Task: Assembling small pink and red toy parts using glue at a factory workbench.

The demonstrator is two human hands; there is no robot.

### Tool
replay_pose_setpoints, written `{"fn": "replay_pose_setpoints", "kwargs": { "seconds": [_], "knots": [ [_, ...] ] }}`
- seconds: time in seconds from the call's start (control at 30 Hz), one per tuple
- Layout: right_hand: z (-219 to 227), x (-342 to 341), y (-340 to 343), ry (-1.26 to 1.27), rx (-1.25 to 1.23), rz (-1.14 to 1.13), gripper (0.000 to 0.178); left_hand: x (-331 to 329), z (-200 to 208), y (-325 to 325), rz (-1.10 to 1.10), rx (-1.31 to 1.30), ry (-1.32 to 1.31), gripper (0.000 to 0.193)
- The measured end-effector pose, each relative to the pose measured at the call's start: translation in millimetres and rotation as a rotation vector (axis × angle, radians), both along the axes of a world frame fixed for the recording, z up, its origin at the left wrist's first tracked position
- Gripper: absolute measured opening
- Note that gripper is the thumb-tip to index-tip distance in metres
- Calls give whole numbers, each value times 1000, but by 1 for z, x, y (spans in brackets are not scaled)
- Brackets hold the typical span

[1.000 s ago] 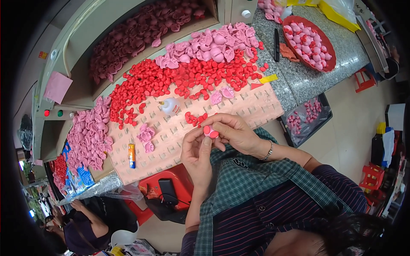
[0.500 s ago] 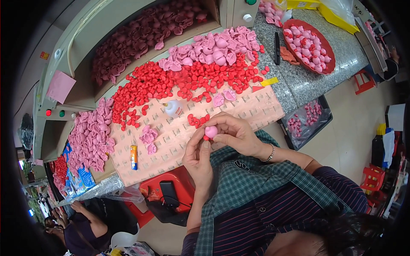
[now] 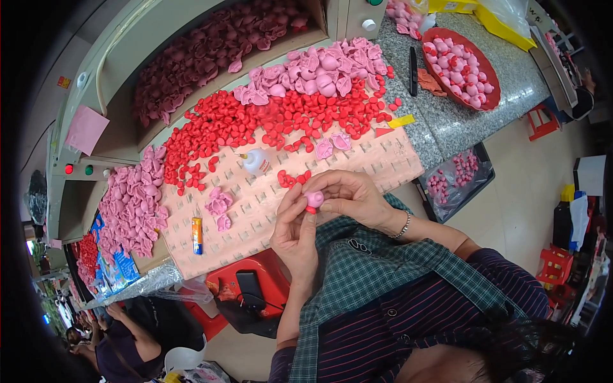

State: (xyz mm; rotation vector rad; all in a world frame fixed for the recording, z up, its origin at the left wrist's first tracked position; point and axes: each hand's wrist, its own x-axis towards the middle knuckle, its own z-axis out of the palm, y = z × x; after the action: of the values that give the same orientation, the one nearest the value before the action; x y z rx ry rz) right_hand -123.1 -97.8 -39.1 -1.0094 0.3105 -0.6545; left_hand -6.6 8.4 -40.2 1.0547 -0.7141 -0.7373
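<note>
Both hands meet over the near edge of the covered worktop. My right hand (image 3: pixel 352 196) is closed on a small round pink plastic piece (image 3: pixel 315 198), pinched between thumb and fingers. My left hand (image 3: pixel 295 237) is closed at the underside of that piece, thumb and fingertips on a small red plastic piece (image 3: pixel 311 209) that touches the pink one. Whether the two are joined I cannot tell. Just beyond my fingertips lies a little group of red pieces (image 3: pixel 292 179). A white squeeze bottle (image 3: pixel 256 161) with a thin tip stands farther off.
Heaps of red pieces (image 3: pixel 220 121) and pink shells (image 3: pixel 319 71) spread along the back; more pink shells (image 3: pixel 134 207) lie left. A glue-like tube (image 3: pixel 197 235) rests on the paper. At right are a red bowl (image 3: pixel 489 60) of pink-and-red pieces and a black knife (image 3: pixel 413 71).
The pink piece has turned in my fingers, so a rounded mark on its side now shows. The red piece sits slightly lower against it. Both hands stay in nearly the same place.
</note>
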Motion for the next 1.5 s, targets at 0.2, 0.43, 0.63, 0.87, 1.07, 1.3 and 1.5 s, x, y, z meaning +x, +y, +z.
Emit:
{"fn": "replay_pose_setpoints", "kwargs": {
  "seconds": [0.2,0.43,0.63,0.87,1.07,1.3,1.5],
  "knots": [
    [1,0,1,-12,21,-11,34,1,3,0,-3,49,-21,28],
    [-5,-1,2,-46,-27,-17,38,-1,5,1,-6,86,-27,31],
    [-5,-2,1,-35,-4,9,36,-5,0,-1,18,57,-23,32],
    [-3,-2,1,-56,40,31,34,-4,1,0,12,94,-127,36],
    [-9,-1,7,-63,-55,-12,38,-4,4,-2,50,107,-168,35],
    [-18,4,20,-31,-367,-224,34,-3,12,0,-34,164,115,41],
    [-13,0,20,141,-594,-270,34,1,14,1,-97,209,215,41]
  ]
}}
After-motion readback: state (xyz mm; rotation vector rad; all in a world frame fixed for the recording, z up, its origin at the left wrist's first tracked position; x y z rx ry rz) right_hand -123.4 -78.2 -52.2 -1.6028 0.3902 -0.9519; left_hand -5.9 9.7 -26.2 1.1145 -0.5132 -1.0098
